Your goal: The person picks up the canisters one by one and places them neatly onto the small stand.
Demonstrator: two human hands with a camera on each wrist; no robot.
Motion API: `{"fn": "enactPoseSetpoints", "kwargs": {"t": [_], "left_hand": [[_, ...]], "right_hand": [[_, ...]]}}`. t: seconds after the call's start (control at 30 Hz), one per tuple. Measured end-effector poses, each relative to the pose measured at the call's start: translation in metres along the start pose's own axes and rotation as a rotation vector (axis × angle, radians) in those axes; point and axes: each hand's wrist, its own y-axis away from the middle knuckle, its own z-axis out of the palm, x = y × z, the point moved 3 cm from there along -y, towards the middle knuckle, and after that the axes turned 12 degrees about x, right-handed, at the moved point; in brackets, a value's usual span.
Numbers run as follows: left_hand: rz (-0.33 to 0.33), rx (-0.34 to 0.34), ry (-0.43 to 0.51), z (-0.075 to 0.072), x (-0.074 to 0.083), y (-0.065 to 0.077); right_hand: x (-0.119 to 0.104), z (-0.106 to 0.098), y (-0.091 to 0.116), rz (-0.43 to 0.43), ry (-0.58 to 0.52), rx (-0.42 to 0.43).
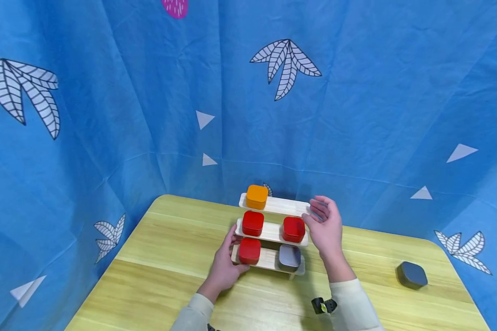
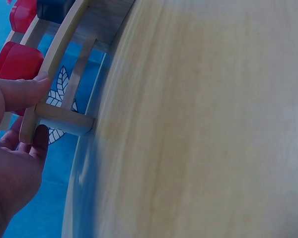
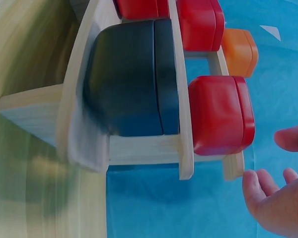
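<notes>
A three-tier wooden rack (image 1: 272, 232) stands on the table, bearing several small square tins with rounded corners. An orange tin (image 1: 257, 197) is at the left of the top tier. Two red tins, one left (image 1: 252, 224) and one right (image 1: 293, 230), occupy the middle tier. On the bottom tier a red tin (image 1: 249, 251) is left and a dark grey tin (image 1: 289, 258) right. My left hand (image 1: 225, 264) grips the rack's lower left end, thumb above and fingers beneath. Beside the top tier's right end, my right hand (image 1: 326, 227) has loosely bent fingers and holds nothing.
Another dark grey tin (image 1: 412, 275) lies alone on the right part of the wooden table (image 1: 161, 250). Behind the table hangs a blue patterned cloth (image 1: 352, 115), close to its back edge. A black wrist strap (image 1: 324, 305) sits at the right sleeve.
</notes>
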Motion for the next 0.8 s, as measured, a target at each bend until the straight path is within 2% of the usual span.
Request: {"fn": "enactPoseSetpoints", "kwargs": {"t": [0.4, 0.8], "left_hand": [[0.008, -0.005, -0.013, 0.0, -0.001, 0.0], [0.029, -0.004, -0.001, 0.0, -0.004, -0.001]], "right_hand": [[0.008, -0.024, 0.005, 0.009, 0.046, 0.079], [0.018, -0.044, 0.006, 0.016, 0.099, 0.122]]}}
